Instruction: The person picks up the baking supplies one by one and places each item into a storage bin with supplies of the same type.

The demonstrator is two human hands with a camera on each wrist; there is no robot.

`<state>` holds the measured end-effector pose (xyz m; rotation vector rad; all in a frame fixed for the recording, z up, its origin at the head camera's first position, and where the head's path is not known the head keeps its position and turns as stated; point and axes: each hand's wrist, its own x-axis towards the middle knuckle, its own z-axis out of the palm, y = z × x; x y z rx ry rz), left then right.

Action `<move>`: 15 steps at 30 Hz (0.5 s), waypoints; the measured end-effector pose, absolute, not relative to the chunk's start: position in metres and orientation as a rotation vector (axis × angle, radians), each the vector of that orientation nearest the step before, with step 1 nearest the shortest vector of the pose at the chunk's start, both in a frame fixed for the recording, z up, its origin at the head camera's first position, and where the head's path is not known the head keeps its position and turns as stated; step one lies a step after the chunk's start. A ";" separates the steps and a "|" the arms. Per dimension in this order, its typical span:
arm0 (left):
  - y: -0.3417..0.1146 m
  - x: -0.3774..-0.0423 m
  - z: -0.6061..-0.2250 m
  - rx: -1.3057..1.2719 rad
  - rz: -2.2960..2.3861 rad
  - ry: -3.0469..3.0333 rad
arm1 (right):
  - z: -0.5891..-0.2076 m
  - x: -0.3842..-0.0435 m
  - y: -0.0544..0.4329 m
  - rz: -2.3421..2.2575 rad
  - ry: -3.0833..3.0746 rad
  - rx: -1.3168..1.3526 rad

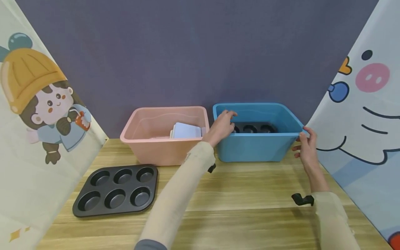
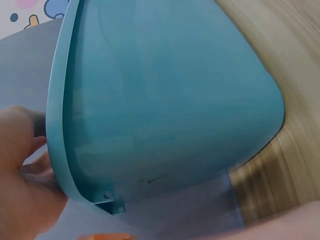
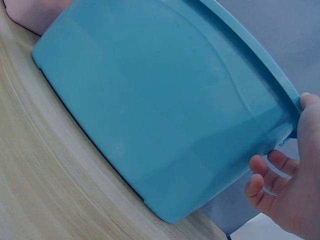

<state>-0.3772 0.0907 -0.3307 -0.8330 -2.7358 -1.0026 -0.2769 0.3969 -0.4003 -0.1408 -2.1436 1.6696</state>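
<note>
A blue plastic bin (image 1: 250,147) stands at the back of the table, and a dark muffin tin (image 1: 256,127) lies inside it. My left hand (image 1: 222,126) reaches over the bin's left side, fingers loosely bent above the opening. In the left wrist view, the left hand (image 2: 22,175) is blurred and its fingertips are hidden behind the rim. At the front right corner, my right hand (image 1: 307,147) holds the rim. The right wrist view has its thumb on the rim and the other fingers curled below, against or near the outer wall.
Left of the blue bin is a pink bin (image 1: 162,151) with pale, box-like items (image 1: 186,131) inside. A six-cup muffin tin (image 1: 117,189) lies on the wooden table (image 1: 247,208) at the left. A dark wall rises behind, with printed panels on both sides.
</note>
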 end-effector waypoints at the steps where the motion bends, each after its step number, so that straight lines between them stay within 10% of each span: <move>1: 0.090 -0.378 -0.331 -0.845 -1.017 -2.740 | -0.400 -0.277 0.397 1.674 -2.145 -0.140; 15: 0.072 -0.376 -0.334 -0.941 -1.331 -2.564 | -0.401 -0.278 0.397 1.697 -2.125 -0.126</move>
